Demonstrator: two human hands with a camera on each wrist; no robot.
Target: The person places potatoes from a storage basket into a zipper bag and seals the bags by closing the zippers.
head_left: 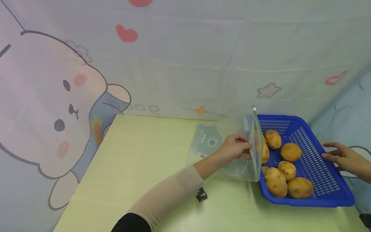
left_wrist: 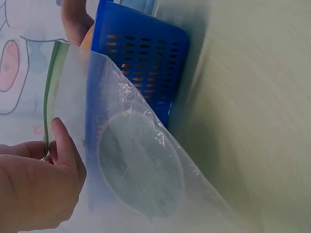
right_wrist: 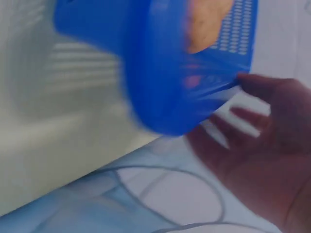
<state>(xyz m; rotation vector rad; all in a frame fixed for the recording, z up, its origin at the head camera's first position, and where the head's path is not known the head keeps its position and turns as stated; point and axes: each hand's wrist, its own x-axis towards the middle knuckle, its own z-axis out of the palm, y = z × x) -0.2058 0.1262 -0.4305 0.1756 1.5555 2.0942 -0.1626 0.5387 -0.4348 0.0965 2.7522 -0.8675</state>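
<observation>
My left hand (head_left: 233, 149) pinches the green-edged top of a clear zip bag (head_left: 236, 169) between thumb and fingers. The bag's mouth edge stands up against the near left side of a blue plastic basket (head_left: 314, 172). In the left wrist view the green zip strip (left_wrist: 50, 85) runs through the fingertips, and a pale oval shows on the film. Several potatoes (head_left: 291, 152) lie in the basket, some partly hidden behind the bag. At the basket's right rim my right hand (head_left: 346, 158) grips the edge, thumb on the rim and fingers outside the wall.
A pale yellow table (head_left: 139, 154) carries the bag and basket. Behind it hangs a printed cloth (head_left: 185, 64) with cartoon figures. A small black object (head_left: 201, 195) shows beside my left forearm. The basket stands near the table's right edge.
</observation>
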